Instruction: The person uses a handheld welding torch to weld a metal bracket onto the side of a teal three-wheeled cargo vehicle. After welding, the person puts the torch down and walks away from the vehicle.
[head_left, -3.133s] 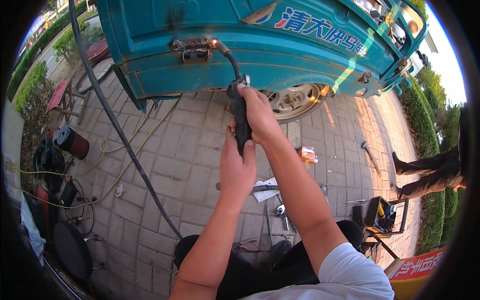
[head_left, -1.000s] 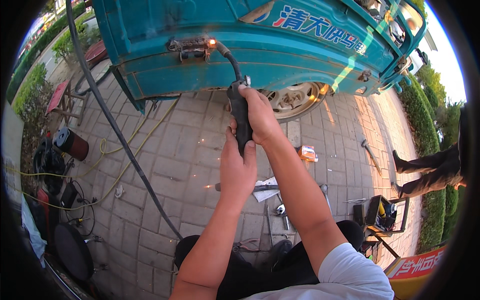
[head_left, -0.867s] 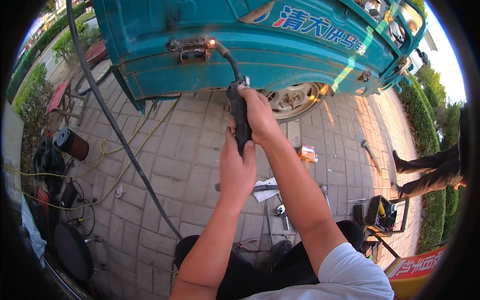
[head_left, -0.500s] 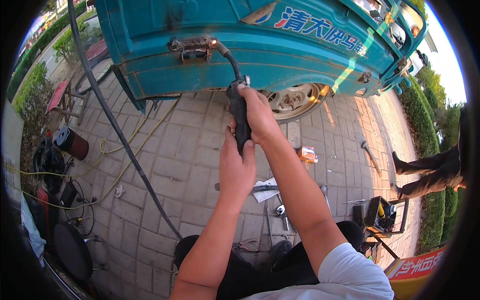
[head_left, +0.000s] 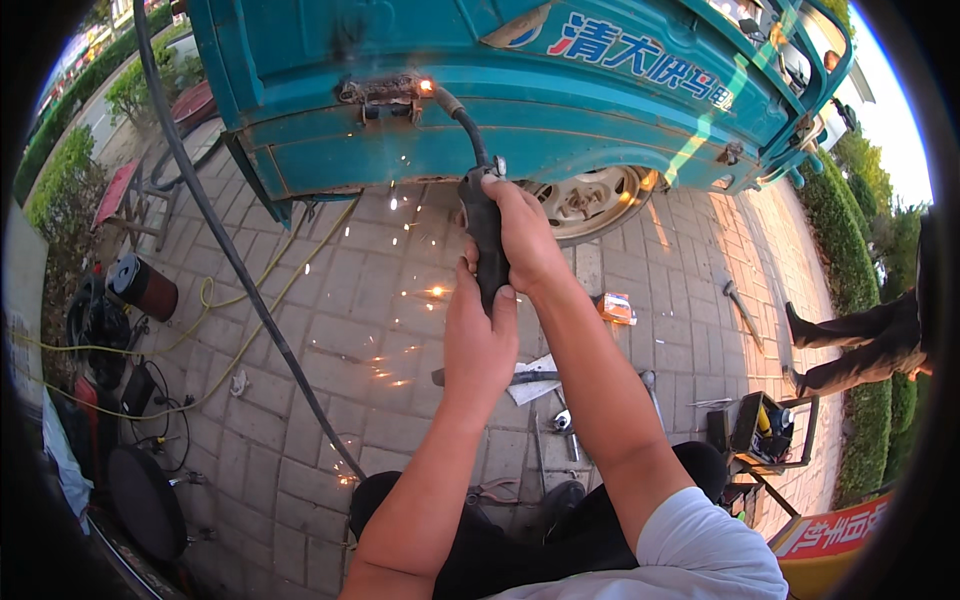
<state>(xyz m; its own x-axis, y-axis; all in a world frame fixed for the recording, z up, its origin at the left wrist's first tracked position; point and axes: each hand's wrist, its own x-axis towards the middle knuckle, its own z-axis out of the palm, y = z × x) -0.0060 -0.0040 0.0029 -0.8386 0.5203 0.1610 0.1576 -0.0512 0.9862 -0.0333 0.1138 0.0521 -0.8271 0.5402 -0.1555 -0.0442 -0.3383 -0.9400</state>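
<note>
Fingers (head_left: pixel 512 222) wrapped tight around the black curved-neck welding torch (head_left: pixel 484 235), we should hold its glowing tip steady on the rusty metal hinge (head_left: pixel 378 92), left hand (head_left: pixel 478 345) bracing below.

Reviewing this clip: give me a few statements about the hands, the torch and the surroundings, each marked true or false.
1. Both hands grip the black welding torch. True: the right hand is above, the left hand below.
2. The torch tip meets a rusty hinge on the teal truck body. True, with a glow there.
3. No sparks are visible. False: sparks scatter over the brick paving.
4. The black hose lies to the person's right. False: it runs along the left.
5. A hammer lies on the paving at right. True.
</note>
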